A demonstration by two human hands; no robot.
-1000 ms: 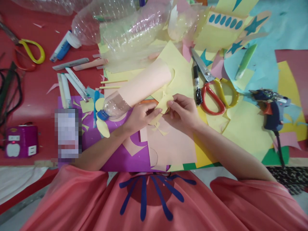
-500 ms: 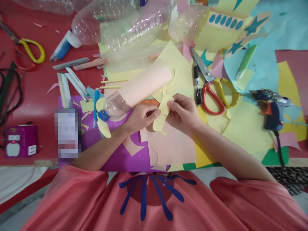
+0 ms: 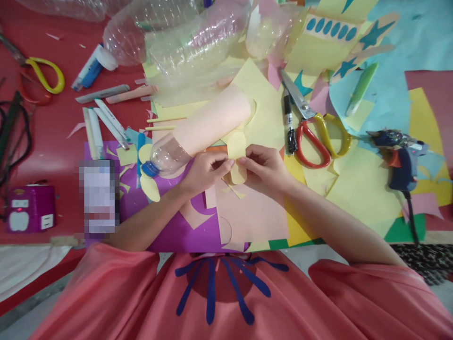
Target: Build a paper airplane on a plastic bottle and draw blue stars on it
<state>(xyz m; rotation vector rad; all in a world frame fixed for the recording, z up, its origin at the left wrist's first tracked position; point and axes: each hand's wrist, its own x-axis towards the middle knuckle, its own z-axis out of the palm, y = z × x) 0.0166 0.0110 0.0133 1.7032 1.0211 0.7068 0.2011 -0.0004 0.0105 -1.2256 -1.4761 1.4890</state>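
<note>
My left hand and my right hand both pinch a small pale yellow paper cut-out with rounded ends, held upright between them. Just behind it lies a clear plastic bottle with a blue cap, its body wrapped in peach paper. Under my hands lie a peach paper sheet and a purple sheet.
Red-and-yellow scissors and a black marker lie right of my hands; a blue glue gun sits farther right. Empty clear bottles lie behind. Glue sticks, yellow scissors and a purple box lie at the left.
The yellow cut-out has been lifted and turned upright between my fingers; my right hand shifted slightly left toward my left hand.
</note>
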